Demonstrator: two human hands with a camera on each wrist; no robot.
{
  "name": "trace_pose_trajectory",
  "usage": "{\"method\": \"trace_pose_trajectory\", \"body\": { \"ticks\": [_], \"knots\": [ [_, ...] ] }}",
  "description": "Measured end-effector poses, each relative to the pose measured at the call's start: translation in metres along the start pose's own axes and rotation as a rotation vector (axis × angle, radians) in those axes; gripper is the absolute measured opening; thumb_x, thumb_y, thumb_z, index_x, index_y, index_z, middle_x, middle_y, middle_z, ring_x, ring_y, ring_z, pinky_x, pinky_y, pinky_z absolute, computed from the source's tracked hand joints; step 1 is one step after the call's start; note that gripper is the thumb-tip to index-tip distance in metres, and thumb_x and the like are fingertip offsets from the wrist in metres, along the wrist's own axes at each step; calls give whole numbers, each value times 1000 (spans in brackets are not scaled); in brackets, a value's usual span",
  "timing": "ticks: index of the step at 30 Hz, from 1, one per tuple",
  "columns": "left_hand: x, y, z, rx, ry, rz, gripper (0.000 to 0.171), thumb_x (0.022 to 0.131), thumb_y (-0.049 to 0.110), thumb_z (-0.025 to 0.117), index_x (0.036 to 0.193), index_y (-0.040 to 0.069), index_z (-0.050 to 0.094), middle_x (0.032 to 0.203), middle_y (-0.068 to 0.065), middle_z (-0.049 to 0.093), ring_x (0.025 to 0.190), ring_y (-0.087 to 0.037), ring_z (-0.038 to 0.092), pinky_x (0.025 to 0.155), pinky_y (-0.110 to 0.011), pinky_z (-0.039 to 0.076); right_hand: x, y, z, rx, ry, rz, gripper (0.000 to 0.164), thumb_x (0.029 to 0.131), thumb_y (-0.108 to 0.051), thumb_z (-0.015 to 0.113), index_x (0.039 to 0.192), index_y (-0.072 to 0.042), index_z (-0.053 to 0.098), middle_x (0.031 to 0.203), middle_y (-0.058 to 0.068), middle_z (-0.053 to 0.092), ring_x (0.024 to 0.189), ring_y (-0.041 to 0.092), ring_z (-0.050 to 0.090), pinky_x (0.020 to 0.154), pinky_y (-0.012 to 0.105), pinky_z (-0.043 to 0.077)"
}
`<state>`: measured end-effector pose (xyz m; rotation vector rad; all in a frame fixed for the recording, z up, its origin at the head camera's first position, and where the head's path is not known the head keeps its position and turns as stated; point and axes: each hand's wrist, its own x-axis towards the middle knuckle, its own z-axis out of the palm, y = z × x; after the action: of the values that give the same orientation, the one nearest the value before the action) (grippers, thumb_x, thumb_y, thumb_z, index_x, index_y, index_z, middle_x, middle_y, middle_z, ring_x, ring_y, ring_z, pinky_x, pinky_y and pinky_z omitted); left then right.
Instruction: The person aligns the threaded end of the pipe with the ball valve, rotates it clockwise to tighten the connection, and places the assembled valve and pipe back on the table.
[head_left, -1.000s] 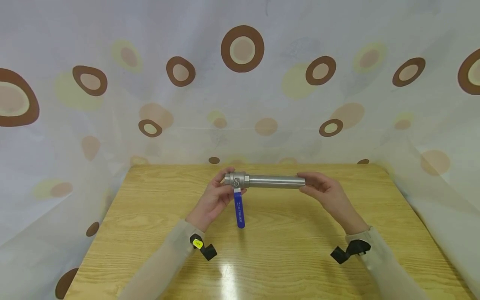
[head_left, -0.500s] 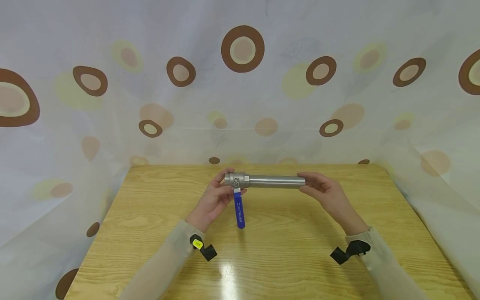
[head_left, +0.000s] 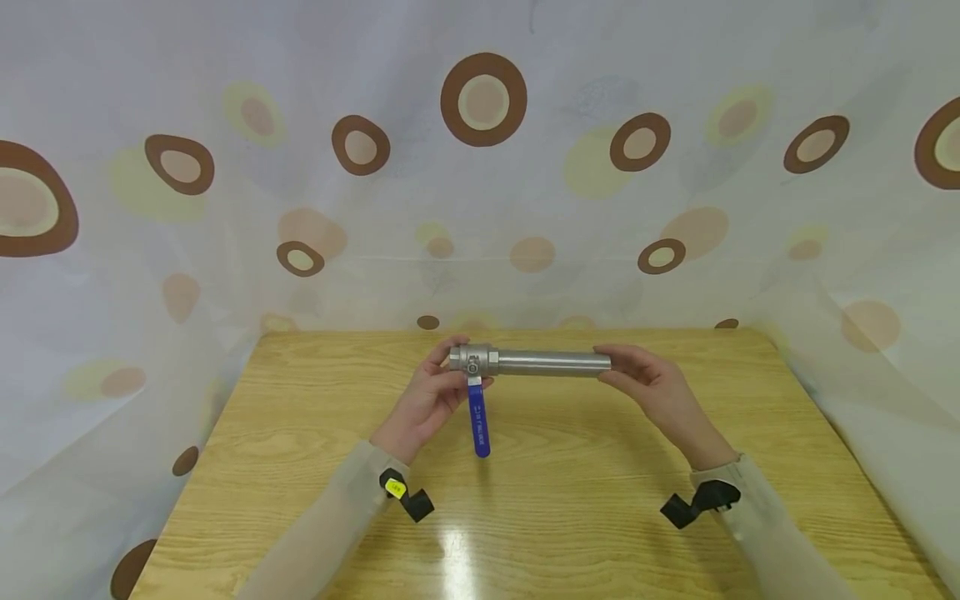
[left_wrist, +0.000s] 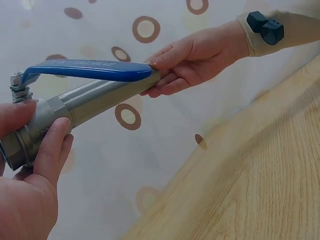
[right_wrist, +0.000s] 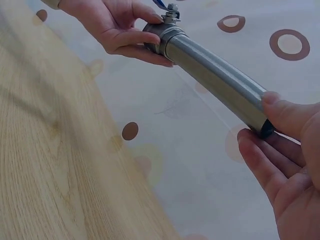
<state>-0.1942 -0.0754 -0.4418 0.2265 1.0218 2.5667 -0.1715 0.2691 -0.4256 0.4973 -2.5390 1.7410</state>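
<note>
A steel ball valve (head_left: 472,358) with a blue lever handle (head_left: 479,421) is joined at its right end to a straight metal pipe (head_left: 551,363). Both are held up above the table, the pipe lying nearly level across the head view. My left hand (head_left: 426,408) grips the valve body, thumb on the near side and fingers behind it. At the pipe's far right end, my right hand (head_left: 660,396) pinches it between thumb and fingers. In the head view the handle points toward me; the left wrist view shows its blue lever (left_wrist: 90,69) overlapping the pipe.
Below the hands is a wooden table (head_left: 540,517) with a bright light reflection near its front. A white patterned curtain (head_left: 480,192) surrounds its back and sides. Each sleeve carries a small black wrist camera (head_left: 408,496).
</note>
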Motion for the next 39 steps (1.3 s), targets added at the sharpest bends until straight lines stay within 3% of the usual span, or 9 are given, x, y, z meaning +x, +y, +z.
{"method": "trace_pose_trajectory", "body": {
  "ticks": [7,10,14,18,24,30,39],
  "knots": [
    [1,-1,0,3,-13,8,59,92,-22,40,108,24,74,160,-24,29,126,-27,55,98,-38,61,-1,0,0,48,-16,-11,46,103,-16,67,146,-4,57,123,-10,70,110,6,67,91,22,59],
    [2,-1,-1,4,-9,8,60,91,-23,41,107,24,75,156,-21,37,125,-27,56,99,-39,60,0,0,1,64,-20,-10,48,102,-15,68,146,-3,56,122,-10,70,111,5,67,91,22,59],
    [1,-2,-1,-4,7,1,61,91,-24,39,106,24,75,145,-14,51,124,-27,58,100,-39,59,0,-2,1,-5,8,10,44,102,-20,68,143,-6,60,118,-8,72,105,9,69,86,22,60],
    [1,-2,0,-8,23,-2,61,93,-24,38,106,23,74,143,-13,50,123,-27,59,101,-39,59,0,-3,1,-52,23,33,43,103,-25,68,143,-11,62,116,-5,72,102,10,69,84,22,58],
    [2,-2,1,-14,37,3,59,92,-24,38,106,22,73,144,-14,54,126,-28,57,102,-40,59,0,-3,2,-3,17,17,45,104,-22,66,147,-11,59,123,-7,70,109,6,67,90,21,59],
    [2,-3,0,-17,27,6,59,92,-24,38,108,21,72,154,-20,43,126,-28,57,101,-39,59,1,-2,3,-18,45,-6,41,103,-20,67,142,-8,63,118,-9,71,105,5,69,88,19,59],
    [1,-3,-1,-39,23,7,58,93,-23,36,108,21,72,150,-17,37,123,-26,58,99,-38,60,1,-3,4,-7,38,13,42,103,-22,67,143,-9,62,120,-9,71,107,5,68,88,20,59]
  ]
}}
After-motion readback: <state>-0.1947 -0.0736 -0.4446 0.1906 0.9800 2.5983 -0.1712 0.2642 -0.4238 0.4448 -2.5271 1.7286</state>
